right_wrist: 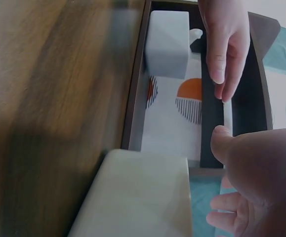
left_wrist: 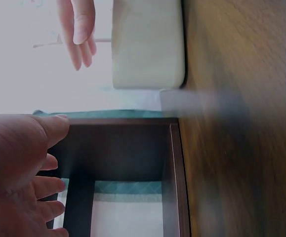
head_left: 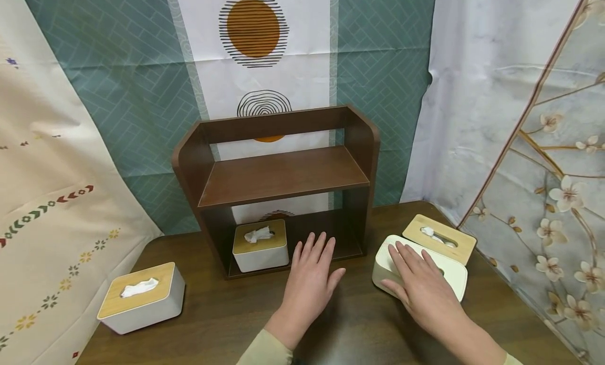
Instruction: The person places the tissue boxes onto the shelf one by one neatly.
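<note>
My left hand (head_left: 312, 281) is held out with straight fingers in front of the dark brown shelf (head_left: 288, 176), holding nothing. In the head view, my right hand (head_left: 420, 286) overlaps a cream tissue box (head_left: 454, 268) on the right of the table. Both wrist views show a gap between that hand and the box: the right hand (left_wrist: 81, 29) hangs above its top, fingers extended. On the shelf's lower level sits a white tissue box (head_left: 261, 259) with a wooden lid and a tissue sticking out. It is just left of my left fingertips in the head view.
Another white tissue box (head_left: 142, 304) with a wooden lid stands at the table's left. Behind the cream box lies a light wooden lid (head_left: 425, 226) with a slot and some tissue showing. Fabric (head_left: 383, 65) hangs behind and beside the dark wooden table (head_left: 212, 328).
</note>
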Demonstrator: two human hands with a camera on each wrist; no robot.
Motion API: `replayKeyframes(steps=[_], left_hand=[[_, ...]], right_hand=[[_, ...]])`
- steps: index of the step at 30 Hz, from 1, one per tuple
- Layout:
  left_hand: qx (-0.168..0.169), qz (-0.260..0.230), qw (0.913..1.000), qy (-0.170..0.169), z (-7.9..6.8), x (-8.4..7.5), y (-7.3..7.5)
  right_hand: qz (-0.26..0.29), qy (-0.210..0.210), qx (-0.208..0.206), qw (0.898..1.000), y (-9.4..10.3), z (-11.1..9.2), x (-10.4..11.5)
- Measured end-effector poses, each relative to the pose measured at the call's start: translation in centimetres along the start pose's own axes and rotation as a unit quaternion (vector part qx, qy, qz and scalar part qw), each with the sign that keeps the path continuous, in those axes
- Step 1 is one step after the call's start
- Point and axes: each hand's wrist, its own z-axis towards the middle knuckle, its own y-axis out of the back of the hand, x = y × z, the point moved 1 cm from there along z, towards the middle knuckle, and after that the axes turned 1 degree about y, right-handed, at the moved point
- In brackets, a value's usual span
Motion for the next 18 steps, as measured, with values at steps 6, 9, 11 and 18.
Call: replayKeyframes(steps=[6,9,11,18], left_hand=[[0.013,0.002,0.9998,-0.014,0.5,-1.2,-0.7],[0.016,0.002,0.9996,-0.023,0.6,-1.7,-1.0],[0.015,0.003,0.9995,-0.028,0.8,-2.1,-1.2],[0.016,0.006,0.9989,-0.044,1.3,-3.3,-2.1]], right_hand=[[-0.012,-0.007,-0.004,1.0,0.4,-1.3,-1.0],[-0.016,-0.014,-0.002,1.0,0.7,-1.7,-1.4],[-0.017,-0.019,0.0,1.0,0.9,-2.0,-1.6],[-0.027,-0.026,0.003,0.999,1.3,-3.0,-2.5]])
